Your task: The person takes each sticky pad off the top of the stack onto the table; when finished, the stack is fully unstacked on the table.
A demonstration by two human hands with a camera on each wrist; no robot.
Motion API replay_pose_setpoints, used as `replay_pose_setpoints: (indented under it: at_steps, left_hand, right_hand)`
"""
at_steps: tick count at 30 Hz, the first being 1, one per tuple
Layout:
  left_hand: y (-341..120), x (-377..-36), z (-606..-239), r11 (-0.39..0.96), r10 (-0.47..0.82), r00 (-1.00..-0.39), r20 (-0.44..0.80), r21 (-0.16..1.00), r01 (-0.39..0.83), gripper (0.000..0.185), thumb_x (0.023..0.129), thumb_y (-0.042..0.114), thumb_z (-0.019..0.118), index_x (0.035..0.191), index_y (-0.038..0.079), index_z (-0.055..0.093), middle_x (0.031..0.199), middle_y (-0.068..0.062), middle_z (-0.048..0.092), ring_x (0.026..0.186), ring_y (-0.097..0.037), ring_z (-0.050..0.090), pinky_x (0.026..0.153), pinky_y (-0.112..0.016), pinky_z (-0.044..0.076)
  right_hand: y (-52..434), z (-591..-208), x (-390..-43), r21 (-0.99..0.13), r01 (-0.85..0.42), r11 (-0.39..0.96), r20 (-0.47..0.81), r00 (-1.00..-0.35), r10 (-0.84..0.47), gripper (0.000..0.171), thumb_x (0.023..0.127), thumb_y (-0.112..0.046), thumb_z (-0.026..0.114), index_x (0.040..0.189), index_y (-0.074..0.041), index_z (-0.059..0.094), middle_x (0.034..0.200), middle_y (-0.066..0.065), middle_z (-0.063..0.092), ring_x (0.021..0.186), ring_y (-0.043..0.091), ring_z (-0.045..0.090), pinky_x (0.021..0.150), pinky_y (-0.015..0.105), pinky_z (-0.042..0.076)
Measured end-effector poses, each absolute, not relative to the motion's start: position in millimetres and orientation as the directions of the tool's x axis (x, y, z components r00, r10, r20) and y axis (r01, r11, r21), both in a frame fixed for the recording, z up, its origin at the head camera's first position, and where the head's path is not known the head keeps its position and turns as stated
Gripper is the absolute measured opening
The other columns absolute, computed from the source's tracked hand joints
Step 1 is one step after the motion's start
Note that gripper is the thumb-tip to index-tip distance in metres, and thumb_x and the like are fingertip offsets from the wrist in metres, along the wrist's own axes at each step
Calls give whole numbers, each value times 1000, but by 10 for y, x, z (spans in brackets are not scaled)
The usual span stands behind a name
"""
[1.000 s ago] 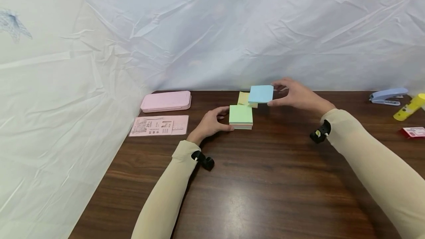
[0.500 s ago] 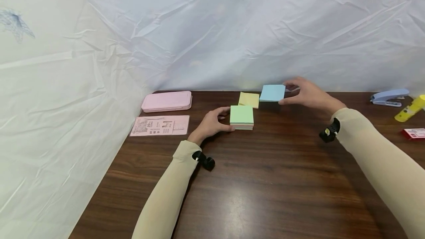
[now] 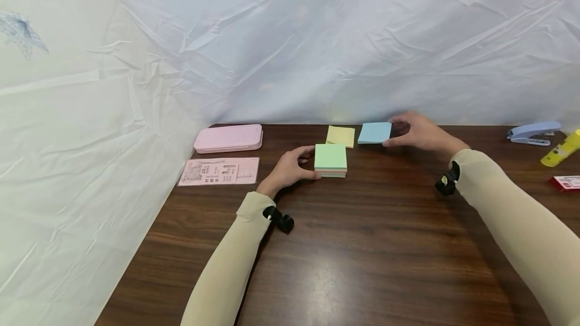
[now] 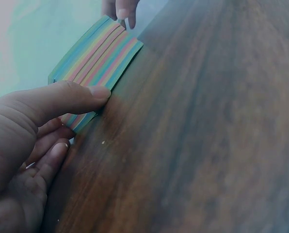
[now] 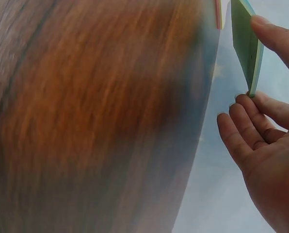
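A thick stack of sticky notes (image 3: 331, 157), green on top with layered coloured edges (image 4: 93, 58), stands mid-table in the head view. My left hand (image 3: 290, 170) holds its left end, thumb along the near side and fingers behind. Farther back to the right is a thin sticky note pad (image 3: 375, 133), blue on top. Between thumb and index finger, my right hand (image 3: 419, 132) pinches its right edge; the right wrist view shows the pad's green underside (image 5: 244, 46) tilted, other fingers free. A yellow sticky note pad (image 3: 341, 136) lies between, partly behind the green-topped stack.
A pink case (image 3: 228, 138) and a pink printed packet (image 3: 218, 171) lie at the left. A blue stapler (image 3: 532, 133), a yellow tube (image 3: 559, 150) and a red-and-white box (image 3: 566, 182) are at the right. A white curtain (image 3: 290, 49) hangs behind the table's back edge.
My right hand has carried the blue-topped pad rightward off the yellow pad, then lowered it toward the table. More of the yellow pad shows. The left hand stays on the stack.
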State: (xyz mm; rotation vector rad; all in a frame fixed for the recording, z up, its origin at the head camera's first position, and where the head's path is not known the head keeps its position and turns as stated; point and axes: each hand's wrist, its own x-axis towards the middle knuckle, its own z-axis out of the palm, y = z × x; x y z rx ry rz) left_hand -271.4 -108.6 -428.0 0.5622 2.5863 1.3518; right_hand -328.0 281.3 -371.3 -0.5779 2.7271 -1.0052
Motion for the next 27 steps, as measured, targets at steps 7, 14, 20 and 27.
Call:
replay_pose_setpoints:
  at_steps: [7,14,20,27]
  left_hand:
    - [-1079,-2704,-4291,516,406,-913,30,817,257,84,88,20,91,160,10,49,157,-8,53,137,-27,55,111,-39,48]
    - [-1078,-2699,-4276,518,408,-912,32,815,260,84,88,20,91,160,10,48,158,-8,52,137,-27,54,112,-38,47]
    - [-1074,-2695,-4267,521,403,-915,31,814,257,84,88,20,91,160,10,49,156,-8,54,136,-26,55,112,-38,47]
    - [-1060,-2707,-4267,516,406,-913,35,816,261,84,87,19,91,159,10,50,155,-8,54,136,-27,55,111,-38,48]
  right_hand:
    - [2788,-3816,-3319,-639,-289,712,-61,-905,-422,86,93,-33,87,154,11,44,146,32,48,134,50,50,106,66,44]
    - [2797,-3837,-3325,-607,-286,741,-93,-901,-424,85,93,-31,86,152,14,44,148,36,43,137,54,45,108,69,41]
    - [2795,-3855,-3345,-574,-317,755,-86,-894,-440,84,92,-30,87,149,16,47,143,36,45,133,54,46,108,68,40]
    - [2785,-3837,-3338,-563,-318,763,-85,-896,-437,84,91,-32,88,148,15,48,144,35,47,133,54,47,108,68,40]
